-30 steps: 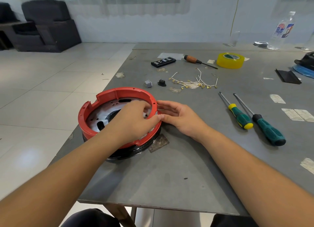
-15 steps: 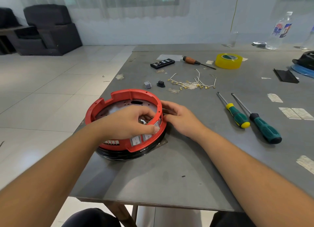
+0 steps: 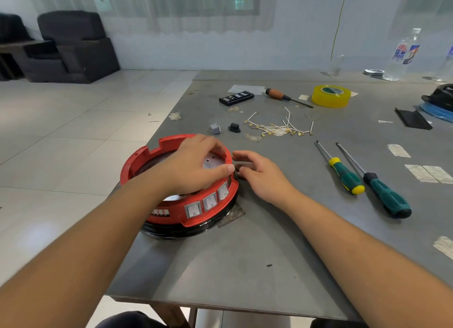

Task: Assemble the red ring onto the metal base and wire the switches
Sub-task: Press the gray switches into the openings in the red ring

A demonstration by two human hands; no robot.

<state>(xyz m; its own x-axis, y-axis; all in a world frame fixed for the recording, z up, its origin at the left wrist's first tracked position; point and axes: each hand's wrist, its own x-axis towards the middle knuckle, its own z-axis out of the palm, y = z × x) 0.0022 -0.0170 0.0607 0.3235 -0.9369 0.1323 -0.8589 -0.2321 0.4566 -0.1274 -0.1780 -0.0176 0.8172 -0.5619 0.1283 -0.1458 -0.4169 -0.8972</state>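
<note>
The red ring (image 3: 137, 163) sits on the round metal base (image 3: 213, 162), which has a black lower rim (image 3: 186, 230), near the table's left edge. Three white rocker switches (image 3: 210, 201) show on the ring's front right wall. My left hand (image 3: 193, 165) reaches over the ring and grips its right rim, thumb on the near side and fingers on the far side. My right hand (image 3: 262, 175) rests on the table just right of the ring, its loosely bent fingers at the ring's outer wall. A bunch of short white wires (image 3: 279, 127) lies further back.
A small grey switch part (image 3: 215, 128) and a black socket (image 3: 234, 127) lie behind the ring. Two green-handled screwdrivers (image 3: 345, 175) (image 3: 387, 197) lie to the right. A yellow tape roll (image 3: 331, 95), a wooden-handled screwdriver (image 3: 277, 94), a black bit case (image 3: 236, 97) and a bottle (image 3: 402, 55) are at the back.
The ring has turned on the base, bringing the three switches round to the front right. My left hand shifted toward the far right rim. My right hand stayed beside the ring.
</note>
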